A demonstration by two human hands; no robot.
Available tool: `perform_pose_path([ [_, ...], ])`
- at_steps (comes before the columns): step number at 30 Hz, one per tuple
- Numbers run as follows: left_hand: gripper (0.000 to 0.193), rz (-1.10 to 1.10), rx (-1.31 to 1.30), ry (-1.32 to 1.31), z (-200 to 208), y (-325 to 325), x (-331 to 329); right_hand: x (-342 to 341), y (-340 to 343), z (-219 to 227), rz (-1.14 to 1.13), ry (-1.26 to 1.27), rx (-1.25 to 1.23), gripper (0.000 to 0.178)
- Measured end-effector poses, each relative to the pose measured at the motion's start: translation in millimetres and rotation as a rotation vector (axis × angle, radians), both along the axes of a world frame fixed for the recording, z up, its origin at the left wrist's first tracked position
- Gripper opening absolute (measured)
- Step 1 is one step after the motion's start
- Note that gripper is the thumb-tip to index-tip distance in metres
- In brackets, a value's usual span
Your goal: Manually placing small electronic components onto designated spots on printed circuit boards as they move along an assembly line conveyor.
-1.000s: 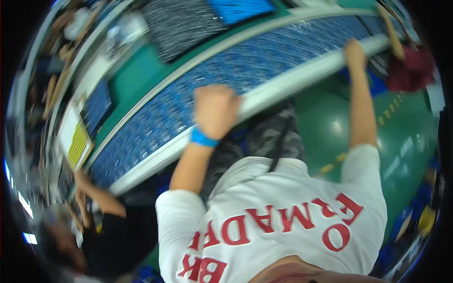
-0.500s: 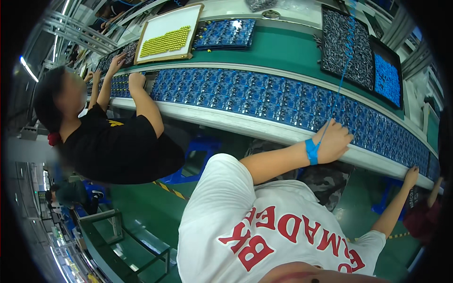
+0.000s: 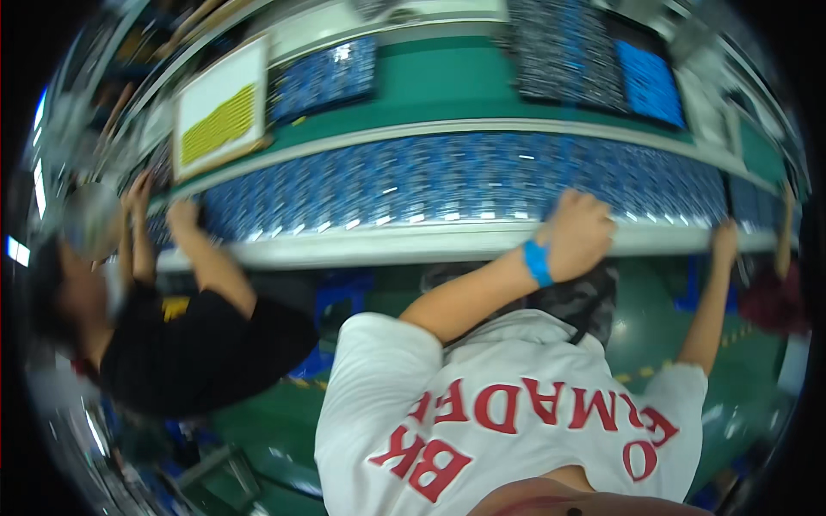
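My left hand (image 3: 582,234), with a blue wristband (image 3: 538,263) on its wrist, is closed with fingers curled at the near side of a long row of blue circuit boards (image 3: 413,181). Anything inside its fingers is hidden. Far to the right, my right hand (image 3: 724,241) rests at the near rail, beside a dark seam where the row ends against another board. Its fingers are small and smeared by motion. The boards lie side by side in a track behind a pale metal rail (image 3: 387,245).
Beyond the track, on a green surface (image 3: 439,77), lie a tray of yellow parts (image 3: 215,129), stacked blue boards (image 3: 323,77), a tray of dark parts (image 3: 564,52) and blue parts (image 3: 650,82). A co-worker in black (image 3: 198,344) works at left; another person's sleeve (image 3: 774,301) is at right.
The whole view has swung and blurred, so the line lies more level. My left hand is now curled tighter into a fist. Both hands stay along the near rail.
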State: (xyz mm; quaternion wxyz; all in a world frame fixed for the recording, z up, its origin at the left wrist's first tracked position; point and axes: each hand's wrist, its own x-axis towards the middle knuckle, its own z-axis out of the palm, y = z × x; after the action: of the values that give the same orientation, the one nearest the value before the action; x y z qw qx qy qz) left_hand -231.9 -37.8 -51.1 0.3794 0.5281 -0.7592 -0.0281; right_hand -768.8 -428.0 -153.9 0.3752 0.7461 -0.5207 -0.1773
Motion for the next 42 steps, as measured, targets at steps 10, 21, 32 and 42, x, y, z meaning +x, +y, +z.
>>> perform_pose_path([
  [10,0.024,0.013,0.013,0.003,23.2,-10.5,-23.8,177.8,135.0,91.7,-0.099,-1.008,-0.095,0.024],
  [21,0.023,0.012,0.054,0.006,39.9,1.4,-11.6,222.8,193.4,111.6,0.032,-1.122,0.052,0.019],
  [32,0.02,0.169,0.223,-0.353,91.0,-37.4,102.8,286.3,276.2,115.5,0.489,-1.396,0.246,0.014],
  [42,0.015,0.421,0.002,-0.442,26.7,-164.0,131.0,347.3,290.7,145.2,0.424,-1.655,0.766,0.013],
])
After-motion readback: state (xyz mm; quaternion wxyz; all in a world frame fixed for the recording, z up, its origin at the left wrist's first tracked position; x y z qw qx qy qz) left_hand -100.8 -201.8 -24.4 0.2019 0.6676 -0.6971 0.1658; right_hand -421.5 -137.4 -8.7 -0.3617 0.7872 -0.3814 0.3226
